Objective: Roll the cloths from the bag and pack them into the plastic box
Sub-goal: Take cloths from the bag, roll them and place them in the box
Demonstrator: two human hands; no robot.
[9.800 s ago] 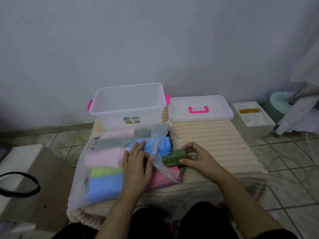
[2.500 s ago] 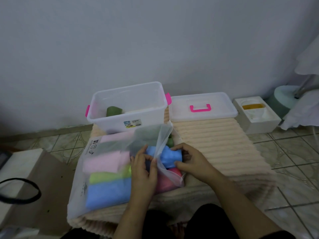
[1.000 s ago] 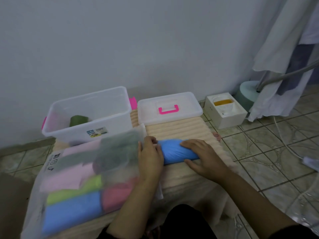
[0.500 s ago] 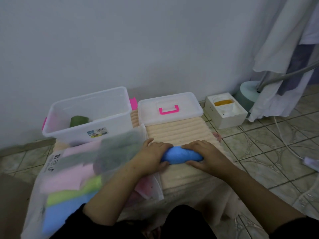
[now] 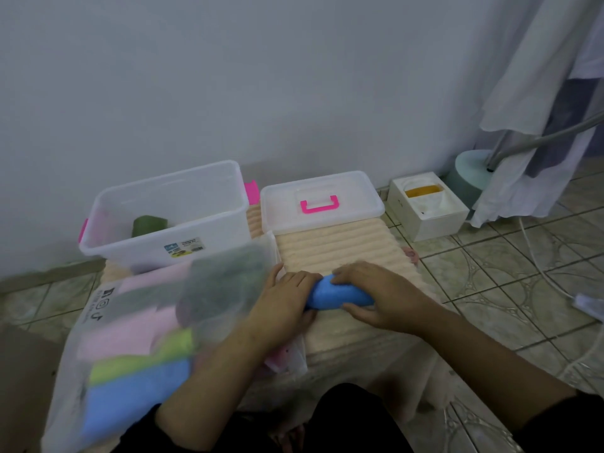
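From the head view, both hands are wrapped round a blue cloth (image 5: 340, 297) that is already rolled into a tight tube on the ribbed beige mat (image 5: 343, 250): the left hand (image 5: 287, 299) grips its left end, and the right hand (image 5: 376, 292) curls over its right half with the thumb tucked beneath. The clear plastic box (image 5: 170, 220) stands behind and to the left, open, with one dark green roll (image 5: 148, 225) inside; its lid (image 5: 322, 201) with the pink handle lies flat beside it. The translucent bag (image 5: 147, 325) lies just left of the hands and holds pink, green and blue folded cloths. The likely trouble is the roll springing loose when one hand lets go for the carry to the box, since nothing binds it. The left forearm also lies over the bag's mouth, so lifting the arm could drag the bag or spill a cloth off the surface.
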